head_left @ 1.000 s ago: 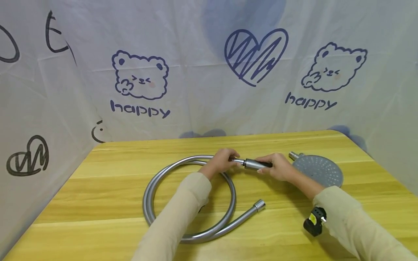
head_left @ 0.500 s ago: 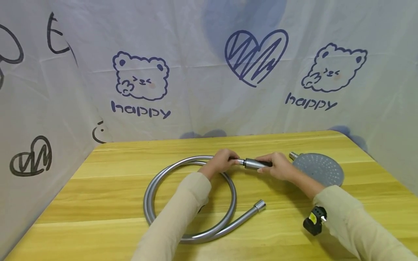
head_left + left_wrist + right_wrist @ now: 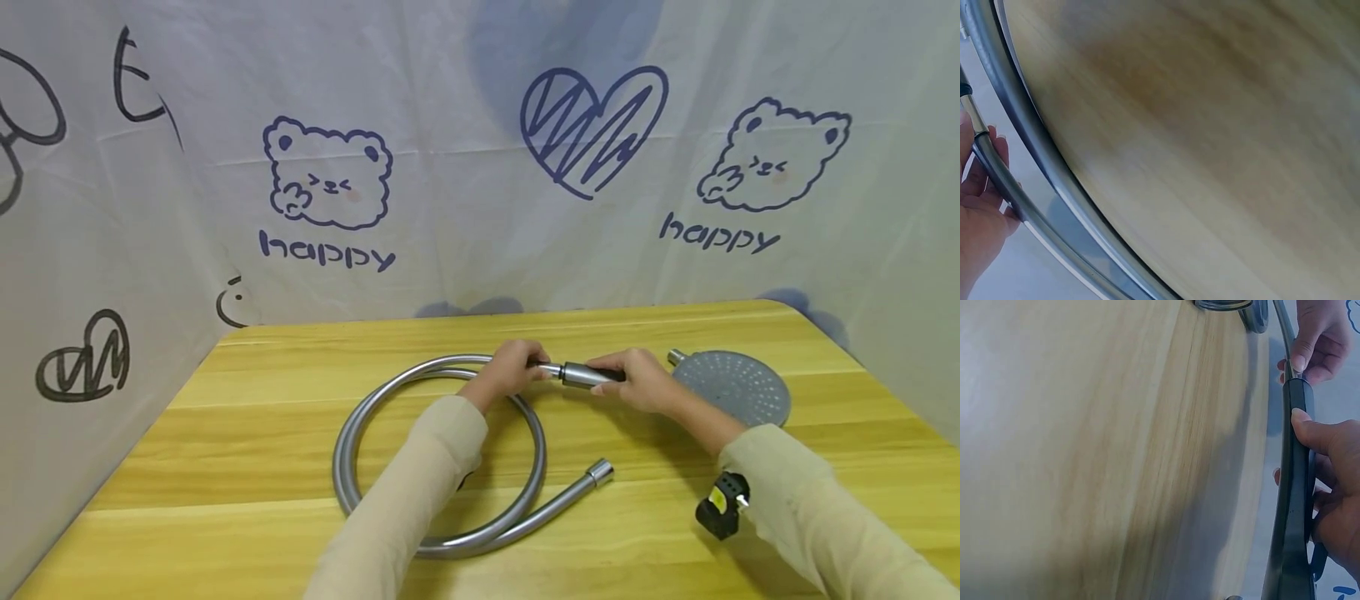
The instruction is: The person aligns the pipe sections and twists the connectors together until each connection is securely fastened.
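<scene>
My right hand [image 3: 639,382] grips the grey and black handle [image 3: 580,376] of a hand shower, whose round perforated head [image 3: 735,390] shows beyond the hand on the right. Directly left of it, my left hand [image 3: 513,368] pinches the shiny metal end of a grey shower hose [image 3: 347,450], right at the handle's tip. In the right wrist view, thumb and fingers of the right hand wrap the dark handle [image 3: 1297,456], in line with the hose end. The left wrist view shows fingers behind the hose [image 3: 1007,181] just below its metal fitting [image 3: 975,115].
The hose lies coiled on the wooden table [image 3: 247,467], its other metal end [image 3: 600,472] pointing right near the front. A small silver fitting [image 3: 675,357] shows behind the shower head. White cloth [image 3: 450,233] with drawings stands behind the table.
The shower head has tilted slightly, covering more of the silver fitting behind it. Both hands keep their hold at the joint; the head view has shifted a little.
</scene>
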Demonstrator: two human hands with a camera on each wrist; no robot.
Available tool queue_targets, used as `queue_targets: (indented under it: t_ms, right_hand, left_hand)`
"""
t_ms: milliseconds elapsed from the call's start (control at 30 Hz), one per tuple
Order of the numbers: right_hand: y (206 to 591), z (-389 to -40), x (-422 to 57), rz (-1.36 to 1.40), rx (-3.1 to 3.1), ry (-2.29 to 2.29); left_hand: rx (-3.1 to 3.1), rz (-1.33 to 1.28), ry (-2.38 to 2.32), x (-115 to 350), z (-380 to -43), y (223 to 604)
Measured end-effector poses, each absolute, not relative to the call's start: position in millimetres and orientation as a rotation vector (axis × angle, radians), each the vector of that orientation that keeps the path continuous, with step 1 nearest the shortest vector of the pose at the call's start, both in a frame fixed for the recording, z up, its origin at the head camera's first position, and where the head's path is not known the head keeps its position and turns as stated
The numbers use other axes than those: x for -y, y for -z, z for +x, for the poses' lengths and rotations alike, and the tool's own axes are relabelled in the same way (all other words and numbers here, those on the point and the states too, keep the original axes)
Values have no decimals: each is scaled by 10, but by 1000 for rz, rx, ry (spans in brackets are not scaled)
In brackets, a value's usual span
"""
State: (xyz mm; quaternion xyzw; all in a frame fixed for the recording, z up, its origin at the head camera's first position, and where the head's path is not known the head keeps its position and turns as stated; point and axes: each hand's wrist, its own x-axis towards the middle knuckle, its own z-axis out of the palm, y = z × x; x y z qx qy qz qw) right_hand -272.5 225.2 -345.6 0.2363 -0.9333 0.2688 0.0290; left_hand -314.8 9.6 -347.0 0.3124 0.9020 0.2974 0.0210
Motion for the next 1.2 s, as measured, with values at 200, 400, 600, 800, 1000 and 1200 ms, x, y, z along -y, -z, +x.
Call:
queue_targets:
  t_ms: [200, 400, 600, 800, 1000, 1200]
  right_hand:
    - [3444, -2725, -2235, 713, 2888, -827]
    - [3434, -2722, -2232, 706, 2876, -835]
    - [3435, -2716, -2244, 676, 2885, -859]
    - [3429, -2715, -2241, 668, 2891, -836]
    - [3431, -2718, -2230, 680, 2884, -824]
    - [3436, -2722, -2233, 688, 2884, -831]
  left_hand:
    - [-2816, 954, -922, -93, -3152, 3479]
    - [-2816, 942, -957, -96, -3136, 3450]
    - [-2797, 937, -924, -103, -3142, 3442]
    - [-2809, 959, -866, -104, -3143, 3442]
    - [-2826, 976, -870, -102, -3134, 3451]
    - [-2839, 981, -870, -97, -3141, 3469]
